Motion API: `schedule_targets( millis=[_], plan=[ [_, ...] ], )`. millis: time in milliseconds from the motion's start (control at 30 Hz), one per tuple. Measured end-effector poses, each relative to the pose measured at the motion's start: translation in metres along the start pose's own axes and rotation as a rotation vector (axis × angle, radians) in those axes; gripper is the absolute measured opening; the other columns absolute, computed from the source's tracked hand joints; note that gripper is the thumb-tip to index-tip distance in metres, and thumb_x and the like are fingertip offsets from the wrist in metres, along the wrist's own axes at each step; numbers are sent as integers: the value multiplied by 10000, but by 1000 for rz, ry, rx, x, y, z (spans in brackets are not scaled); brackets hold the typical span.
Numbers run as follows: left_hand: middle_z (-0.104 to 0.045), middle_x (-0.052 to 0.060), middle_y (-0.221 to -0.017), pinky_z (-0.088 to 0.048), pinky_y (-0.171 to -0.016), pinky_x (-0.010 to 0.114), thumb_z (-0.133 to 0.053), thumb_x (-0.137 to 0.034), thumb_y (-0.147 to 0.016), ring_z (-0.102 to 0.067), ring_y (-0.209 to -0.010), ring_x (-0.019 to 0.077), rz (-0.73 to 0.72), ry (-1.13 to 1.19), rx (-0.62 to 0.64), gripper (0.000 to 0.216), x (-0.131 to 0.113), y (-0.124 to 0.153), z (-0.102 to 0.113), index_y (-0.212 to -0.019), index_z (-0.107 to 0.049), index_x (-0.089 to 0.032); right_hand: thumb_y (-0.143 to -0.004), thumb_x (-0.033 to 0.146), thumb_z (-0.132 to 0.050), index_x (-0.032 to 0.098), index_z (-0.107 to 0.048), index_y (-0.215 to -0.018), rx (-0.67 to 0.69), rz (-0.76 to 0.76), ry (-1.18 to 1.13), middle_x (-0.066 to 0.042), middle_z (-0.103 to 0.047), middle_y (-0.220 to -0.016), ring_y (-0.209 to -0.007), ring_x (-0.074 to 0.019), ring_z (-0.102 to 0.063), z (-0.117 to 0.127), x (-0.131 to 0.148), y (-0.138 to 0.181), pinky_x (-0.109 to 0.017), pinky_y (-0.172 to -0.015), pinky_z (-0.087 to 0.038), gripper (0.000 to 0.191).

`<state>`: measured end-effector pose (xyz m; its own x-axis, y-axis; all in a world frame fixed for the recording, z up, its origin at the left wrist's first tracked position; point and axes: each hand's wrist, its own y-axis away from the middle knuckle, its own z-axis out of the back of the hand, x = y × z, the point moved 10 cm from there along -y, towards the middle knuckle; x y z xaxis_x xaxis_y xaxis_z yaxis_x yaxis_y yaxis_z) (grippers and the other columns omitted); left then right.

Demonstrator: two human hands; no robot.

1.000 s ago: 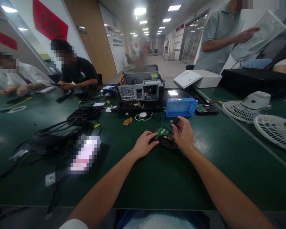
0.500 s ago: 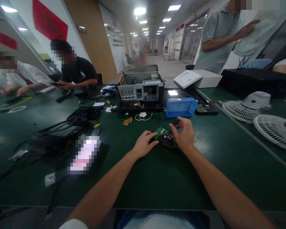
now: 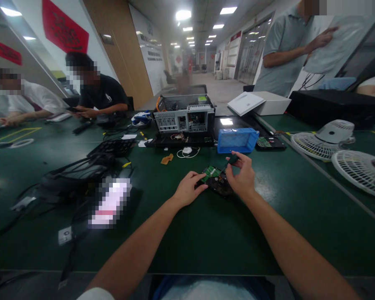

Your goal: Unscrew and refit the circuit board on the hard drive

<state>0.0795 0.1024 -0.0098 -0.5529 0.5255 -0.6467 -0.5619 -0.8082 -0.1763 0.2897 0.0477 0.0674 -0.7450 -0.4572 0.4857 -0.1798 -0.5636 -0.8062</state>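
On the green table in front of me lies a black hard drive (image 3: 218, 186) with a green circuit board (image 3: 211, 171) on its upper side. My left hand (image 3: 188, 189) grips its left edge, fingertips at the board and thumb along the near side. Between the fingers of my right hand (image 3: 244, 178) is a screwdriver (image 3: 233, 159) with a dark handle. Its thin shaft slants down and left towards the board's right edge. Whether the tip sits in a screw is too small to tell. My right hand hides the drive's right end.
Beyond the drive stand a blue plastic bin (image 3: 237, 141) and an opened computer case (image 3: 184, 118). Another circuit-board device (image 3: 271, 143) lies right of the bin. Fan parts (image 3: 323, 139) are at the right; a black bag (image 3: 78, 175) and a lit phone (image 3: 111, 204) at the left. Other people are around the table.
My right hand has shifted the screwdriver slightly; its handle and shaft now show more clearly above the drive. My left hand and the hard drive stay in place.
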Motion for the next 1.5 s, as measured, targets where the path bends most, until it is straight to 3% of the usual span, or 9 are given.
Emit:
schedule_targets(
  millis=[300, 600, 1133, 1333, 1500],
  plan=[
    [-576, 42, -1291, -553, -838, 340, -657, -455, -970, -624, -912, 174, 5, -1, -2, 502, 0, 1, 1, -1448, -585, -320, -951, 395, -697, 217, -480, -1399, -29, -59, 74, -121, -659, -1186, -842, -238, -714, 3, -10, 0, -458, -802, -652, 529],
    [-576, 44, -1279, -551, -881, 346, -660, -450, -968, -626, -910, 169, -23, -2, -22, 496, -1, 0, 0, -1439, -594, -309, -970, 373, -692, 215, -481, -1418, -40, 18, 53, -140, -587, -1278, -990, -264, -696, -1, -4, 1, -428, -784, -668, 520],
    [-583, 48, -1272, -567, -826, 328, -676, -428, -967, -632, -888, 158, -38, 18, -48, 473, 1, 0, 1, -1416, -609, -299, -966, 350, -692, 215, -475, -1412, -72, 69, 75, -146, -569, -1262, -1012, -277, -669, 2, 2, 1, -446, -757, -660, 514],
    [-603, 52, -1214, -572, -793, 322, -666, -371, -977, -634, -848, 153, -32, 48, -92, 370, 3, -1, 6, -1331, -661, -263, -933, 315, -720, 216, -498, -1352, -70, 80, 107, -122, -576, -1191, -926, -250, -660, 5, 11, -1, -440, -743, -644, 485],
    [-641, 59, -1162, -546, -938, 353, -503, -202, -1034, -647, -1034, 194, -67, 35, -157, 283, 2, -1, 13, -1232, -703, -234, -941, 283, -678, 209, -483, -1387, -56, 95, 86, -149, -563, -1266, -1008, -274, -656, 7, 12, -2, -449, -768, -646, 493]
  ],
)
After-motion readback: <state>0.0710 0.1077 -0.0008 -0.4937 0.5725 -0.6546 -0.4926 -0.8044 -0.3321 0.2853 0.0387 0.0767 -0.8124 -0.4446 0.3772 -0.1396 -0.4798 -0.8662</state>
